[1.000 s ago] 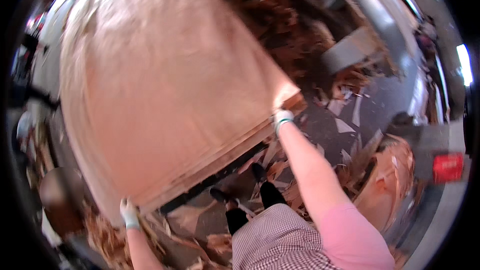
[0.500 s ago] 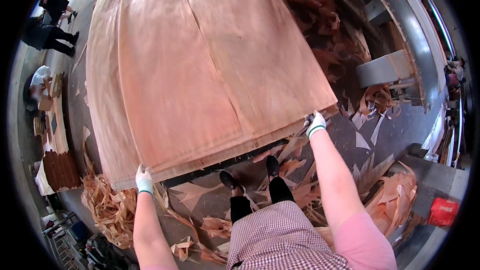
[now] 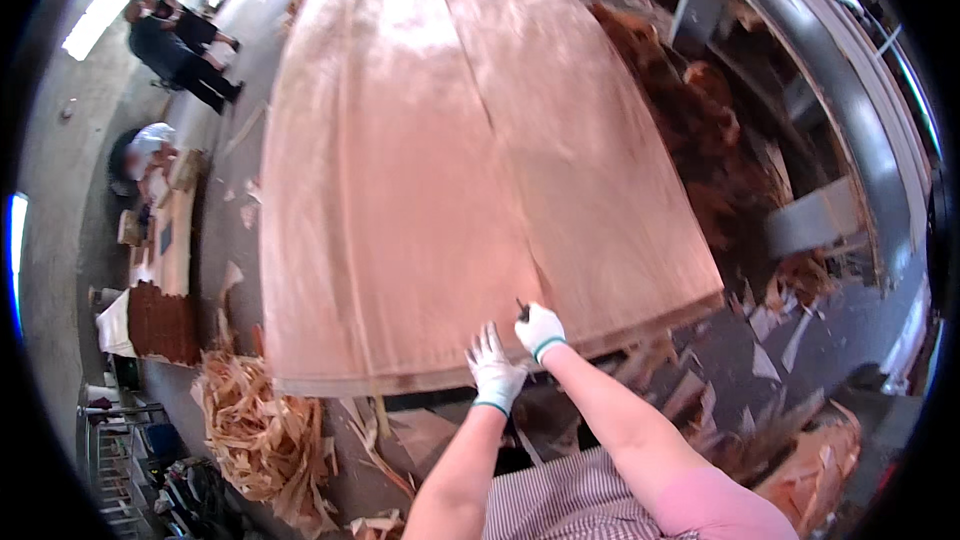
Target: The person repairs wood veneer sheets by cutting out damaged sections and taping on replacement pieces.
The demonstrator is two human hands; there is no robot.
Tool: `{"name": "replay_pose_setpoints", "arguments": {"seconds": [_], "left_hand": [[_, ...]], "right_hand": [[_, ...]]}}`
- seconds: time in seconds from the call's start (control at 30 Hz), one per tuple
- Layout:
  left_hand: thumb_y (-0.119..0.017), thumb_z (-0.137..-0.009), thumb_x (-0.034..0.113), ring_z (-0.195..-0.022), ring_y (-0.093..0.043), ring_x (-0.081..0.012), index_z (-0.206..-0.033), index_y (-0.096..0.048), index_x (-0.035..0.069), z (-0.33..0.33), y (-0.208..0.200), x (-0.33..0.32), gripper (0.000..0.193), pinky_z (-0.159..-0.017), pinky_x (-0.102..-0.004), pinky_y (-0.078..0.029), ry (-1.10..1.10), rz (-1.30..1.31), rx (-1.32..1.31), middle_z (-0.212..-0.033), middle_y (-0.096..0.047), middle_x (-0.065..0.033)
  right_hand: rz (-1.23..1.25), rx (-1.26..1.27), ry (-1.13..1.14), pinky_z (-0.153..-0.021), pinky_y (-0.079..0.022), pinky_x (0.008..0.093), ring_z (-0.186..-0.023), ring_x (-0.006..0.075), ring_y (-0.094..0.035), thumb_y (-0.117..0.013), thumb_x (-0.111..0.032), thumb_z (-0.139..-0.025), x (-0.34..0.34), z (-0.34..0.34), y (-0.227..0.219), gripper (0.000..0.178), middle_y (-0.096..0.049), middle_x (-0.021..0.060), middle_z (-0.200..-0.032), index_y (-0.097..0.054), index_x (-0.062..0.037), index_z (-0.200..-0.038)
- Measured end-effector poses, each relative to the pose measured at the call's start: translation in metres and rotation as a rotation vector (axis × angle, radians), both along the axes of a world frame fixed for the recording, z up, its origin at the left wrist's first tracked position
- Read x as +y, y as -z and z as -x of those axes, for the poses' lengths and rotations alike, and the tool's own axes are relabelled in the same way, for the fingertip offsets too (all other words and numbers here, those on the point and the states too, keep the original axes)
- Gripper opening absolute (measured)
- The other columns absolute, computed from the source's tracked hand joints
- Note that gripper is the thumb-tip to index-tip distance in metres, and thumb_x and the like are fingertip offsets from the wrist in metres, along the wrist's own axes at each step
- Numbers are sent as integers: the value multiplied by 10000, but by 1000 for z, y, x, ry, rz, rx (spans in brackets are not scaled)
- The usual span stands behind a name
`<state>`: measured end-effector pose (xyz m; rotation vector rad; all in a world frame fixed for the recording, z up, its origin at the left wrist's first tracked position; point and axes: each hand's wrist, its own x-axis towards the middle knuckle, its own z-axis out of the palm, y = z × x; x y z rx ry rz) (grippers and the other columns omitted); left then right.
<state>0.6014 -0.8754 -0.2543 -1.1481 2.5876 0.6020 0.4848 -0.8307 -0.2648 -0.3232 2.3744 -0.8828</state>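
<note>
Veneer sheets: left hand at 6 o'clock edge, grip released; right hand at left's 2 o'clock, grip clenched around dark tool.

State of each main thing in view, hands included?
Broad, pinkish-tan stack of thin wood sheets: lying flat, layers showing at near edge.
Small, dark, slim tool: gripped, partly hidden.
White-gloved left hand: open, fingers spread at the stack's near edge.
White-gloved right hand: closed around the tool.
Tan heap of thin wood strips: loose, tangled.
</note>
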Motion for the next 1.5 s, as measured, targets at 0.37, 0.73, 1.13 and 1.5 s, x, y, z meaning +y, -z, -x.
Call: {"name": "replay_pose_setpoints", "arguments": {"seconds": [0.37,0.73,1.13,1.5], "left_hand": [[-715,-744,399,-1379,-273,-309,-1501,-53,86,-108,-40,-206,1053,-1139,-469,-168,-275,-20,232,-1493,-286,-159],[-753,-721,477,-1237,-445,-291,-1486,-164,56,-120,-79,-253,1054,-1009,-387,-371,53,-127,603,-1371,-424,-187],[-689,-834,123,-533,-428,-91,-738,-511,107,-230,-38,-508,203,-467,-264,-383,-1037,-255,856,-670,-500,12],[-651,-856,212,-888,-608,-239,-1231,-550,15,-368,2,-512,436,-741,-357,-533,-1335,-359,946,-1091,-617,-97]], "right_hand": [[-475,58,262,-989,-439,420,-1205,365,-499,-804,-337,-675,-14,0,7,824,-508,252,-1286,-421,2,-1321],[165,206,-219,-682,-522,413,-746,304,-661,-660,-337,-725,-190,-67,-106,393,-681,171,-838,-684,-81,-1023],[-364,-409,-531,-851,-487,446,-957,376,-628,-437,-379,-906,-156,-268,-2,471,-644,266,-970,-692,17,-904],[362,-1463,378,-788,-507,423,-893,266,-646,-516,-254,-963,-154,-334,26,303,-661,117,-961,-550,-59,-1193]]}}
